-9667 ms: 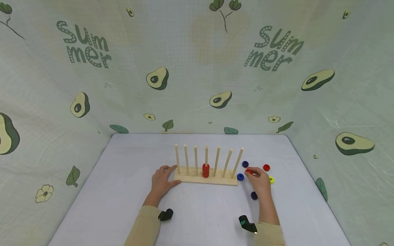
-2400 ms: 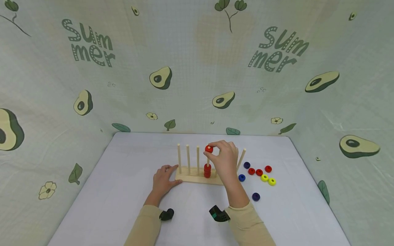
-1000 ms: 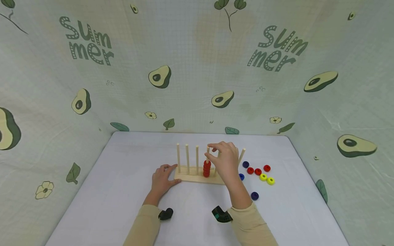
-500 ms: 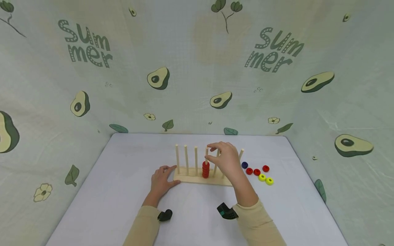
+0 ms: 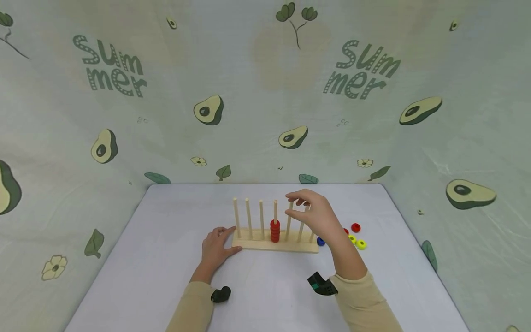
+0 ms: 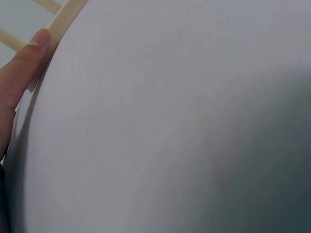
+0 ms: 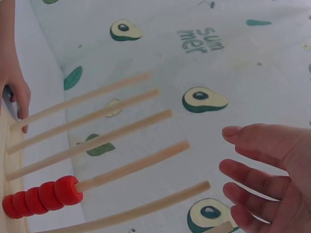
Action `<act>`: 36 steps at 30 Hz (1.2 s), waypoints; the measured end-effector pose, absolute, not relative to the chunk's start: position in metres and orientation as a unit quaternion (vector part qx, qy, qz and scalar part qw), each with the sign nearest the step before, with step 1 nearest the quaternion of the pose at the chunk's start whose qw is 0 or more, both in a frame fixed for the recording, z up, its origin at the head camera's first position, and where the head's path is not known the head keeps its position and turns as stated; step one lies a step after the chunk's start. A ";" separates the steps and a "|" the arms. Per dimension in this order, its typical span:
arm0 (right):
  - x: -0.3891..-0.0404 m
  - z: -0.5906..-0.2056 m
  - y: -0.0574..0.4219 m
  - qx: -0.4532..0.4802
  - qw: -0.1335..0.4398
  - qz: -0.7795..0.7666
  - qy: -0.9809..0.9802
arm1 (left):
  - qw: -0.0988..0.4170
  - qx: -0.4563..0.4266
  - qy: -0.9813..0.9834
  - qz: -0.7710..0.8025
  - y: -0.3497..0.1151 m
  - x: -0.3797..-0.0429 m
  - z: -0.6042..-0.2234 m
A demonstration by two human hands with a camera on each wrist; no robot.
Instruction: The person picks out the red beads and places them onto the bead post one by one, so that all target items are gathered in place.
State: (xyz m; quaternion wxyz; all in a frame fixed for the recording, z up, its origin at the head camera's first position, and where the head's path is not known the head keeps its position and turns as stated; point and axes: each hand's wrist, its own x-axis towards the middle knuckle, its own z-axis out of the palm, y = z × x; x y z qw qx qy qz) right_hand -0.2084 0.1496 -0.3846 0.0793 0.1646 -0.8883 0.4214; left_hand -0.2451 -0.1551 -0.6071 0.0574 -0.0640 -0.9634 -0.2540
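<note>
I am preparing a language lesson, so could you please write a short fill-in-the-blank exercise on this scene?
1. The left hand touches the ___ end of the wooden rack.
2. The stacked beads are all ___.
3. In the head view, counted from the left, they sit on the ___ peg.
4. The right hand holds ___.

Missing words: left; red; fourth; nothing.

Here I'm seeing a screened-off booth, home or lab unclear: printed cloth (avocados all over!) walls a white table.

Head view — forward-down, wrist views nearer, rack shared
</note>
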 end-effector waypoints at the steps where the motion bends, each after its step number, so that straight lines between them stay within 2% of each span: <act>1: -0.208 -0.384 0.152 0.165 0.083 0.421 -0.888 | 0.059 -0.064 -0.963 -0.254 -0.155 -0.245 -0.607; 18: -0.190 -0.385 0.190 0.158 0.105 0.387 -0.902 | 0.065 -0.066 -0.962 -0.258 -0.156 -0.246 -0.610; 36: -0.187 -0.406 0.230 0.123 0.070 0.361 -0.922 | 0.065 -0.063 -0.963 -0.255 -0.154 -0.246 -0.609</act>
